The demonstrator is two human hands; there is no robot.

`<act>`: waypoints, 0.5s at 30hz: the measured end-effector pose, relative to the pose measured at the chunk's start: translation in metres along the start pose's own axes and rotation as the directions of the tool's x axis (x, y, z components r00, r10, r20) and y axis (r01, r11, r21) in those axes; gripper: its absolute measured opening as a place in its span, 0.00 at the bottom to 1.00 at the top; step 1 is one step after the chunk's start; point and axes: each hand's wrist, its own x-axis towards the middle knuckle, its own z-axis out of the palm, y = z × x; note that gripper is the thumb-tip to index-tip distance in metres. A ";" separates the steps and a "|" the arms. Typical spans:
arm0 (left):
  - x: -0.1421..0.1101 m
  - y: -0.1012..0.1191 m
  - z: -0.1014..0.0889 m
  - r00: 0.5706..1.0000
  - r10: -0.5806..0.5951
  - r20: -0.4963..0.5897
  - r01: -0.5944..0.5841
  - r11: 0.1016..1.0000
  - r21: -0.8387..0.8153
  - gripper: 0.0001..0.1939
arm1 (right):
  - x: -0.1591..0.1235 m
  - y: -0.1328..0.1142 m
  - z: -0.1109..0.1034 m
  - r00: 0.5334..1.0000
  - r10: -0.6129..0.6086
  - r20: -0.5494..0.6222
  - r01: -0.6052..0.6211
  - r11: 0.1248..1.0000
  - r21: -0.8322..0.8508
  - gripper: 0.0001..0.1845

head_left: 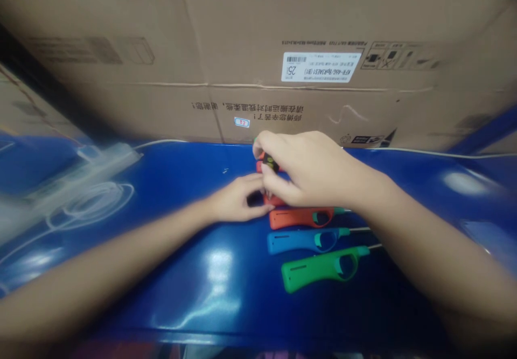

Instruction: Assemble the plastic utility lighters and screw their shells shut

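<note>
From the head view, I see two bare hands meeting over a shiny blue table (194, 300). The right hand (315, 168) reaches in from the right, its thumb and bent forefinger closed about a small dark thing (270, 161) with yellow-green marks. The left hand (238, 197) comes from the other side, its fingertips just under the right hand, beside a red piece (274, 201). There is a gap between its thumb and forefinger, but the ends are partly covered, so I cannot tell whether it grips anything.

Nearer the front edge of the table, three long lighters lie one below another, handles to the left: an orange lighter (294, 218) just beside the left thumb, then a blue lighter (288, 241), then a green lighter (311, 273). The right forearm covers part of their metal ends.

Behind the hands stands a big cardboard box (161, 111), its printing upside down, with a white label (321, 67). Off to the left lie a white power strip (92, 170) and a coiled white cable (92, 204).
</note>
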 end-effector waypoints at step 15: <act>0.000 0.001 -0.002 0.997 0.066 0.051 -0.069 0.995 0.068 0.10 | 0.000 0.003 -0.001 1.000 -0.007 -0.013 0.006 1.000 -0.023 0.18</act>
